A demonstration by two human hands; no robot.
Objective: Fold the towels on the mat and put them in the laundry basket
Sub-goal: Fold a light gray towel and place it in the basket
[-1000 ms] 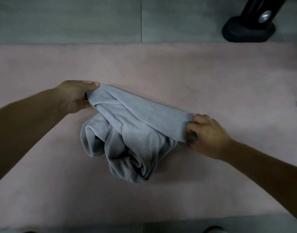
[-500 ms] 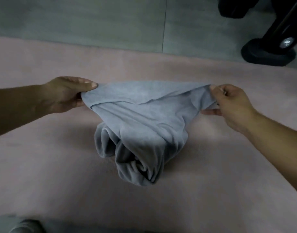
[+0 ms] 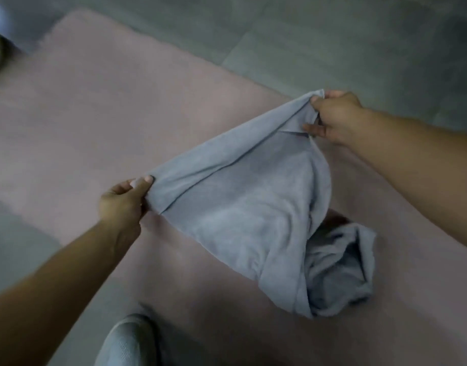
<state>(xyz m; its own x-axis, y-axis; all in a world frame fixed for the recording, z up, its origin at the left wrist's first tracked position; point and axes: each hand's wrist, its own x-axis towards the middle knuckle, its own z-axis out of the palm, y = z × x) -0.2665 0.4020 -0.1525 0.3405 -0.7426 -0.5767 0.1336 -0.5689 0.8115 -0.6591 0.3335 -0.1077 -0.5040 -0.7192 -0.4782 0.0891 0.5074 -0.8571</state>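
Head camera: grey towel (image 3: 243, 215) held stretched between two hands over the pink mat (image 3: 95, 114)

Head view looks steeply down, and the frame is somewhat blurred. The left hand (image 3: 123, 204) pinches one corner of the towel at the lower left, thumb on top and the other fingers curled beneath the cloth. The right hand (image 3: 335, 117) grips the opposite corner at the upper right, its fingers curled round a gathered bit of the edge. Between the two hands the top edge of the towel runs taut on a diagonal, rising from lower left to upper right, with a narrow strip of cloth folded over along that edge.

Below the stretched edge the towel hangs in a broad loose sheet. Its lower end lies on the mat as a crumpled heap (image 3: 340, 270) towards the lower right, under the right forearm.

The mat lies flat on a grey tiled floor (image 3: 332, 35), which shows beyond its far edge and at its left side. At the bottom of the picture the toe of a pale grey shoe (image 3: 126, 342) pokes in, close by the mat's near edge; whether it stands on the mat or just off it I cannot tell
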